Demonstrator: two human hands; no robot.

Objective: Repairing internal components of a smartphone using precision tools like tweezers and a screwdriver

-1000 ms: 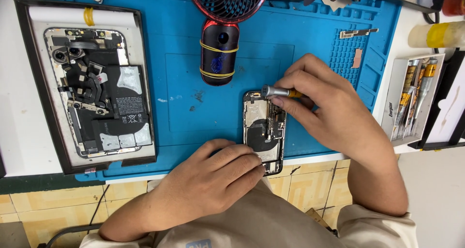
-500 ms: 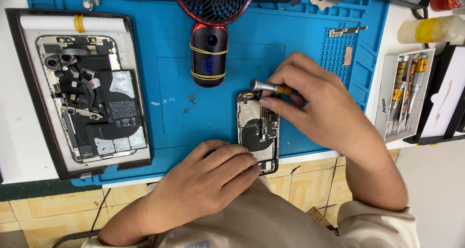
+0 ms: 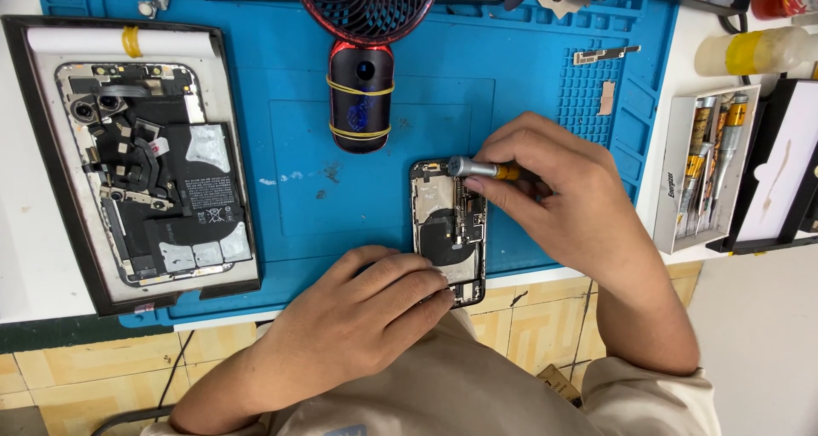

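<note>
An opened smartphone (image 3: 449, 232), its back off and its dark coil and circuit boards showing, lies on a blue silicone repair mat (image 3: 281, 189) at the near edge of the bench (image 3: 34, 257). The left hand (image 3: 358, 325) rests palm down over the phone's lower end, fingers curled loosely and their tips pressing the frame near its bottom corner, so it steadies the phone rather than gripping it. The right hand (image 3: 562, 202) is closed around a small precision screwdriver (image 3: 477, 169) with a silver shaft and orange collar, pinched between thumb and forefingers; the tool lies nearly level and its tip meets the phone's top edge. Just beyond the right hand's knuckles, farther up the mat, stands a small black desk fan (image 3: 362, 61) with yellow rubber bands round its body. Well to the left of the left hand a framed tray (image 3: 25, 172) carries a larger dismantled phone (image 3: 153, 172). To the right of the right hand, off the mat, an open box (image 3: 673, 189) holds more screwdrivers (image 3: 711, 163).
</note>
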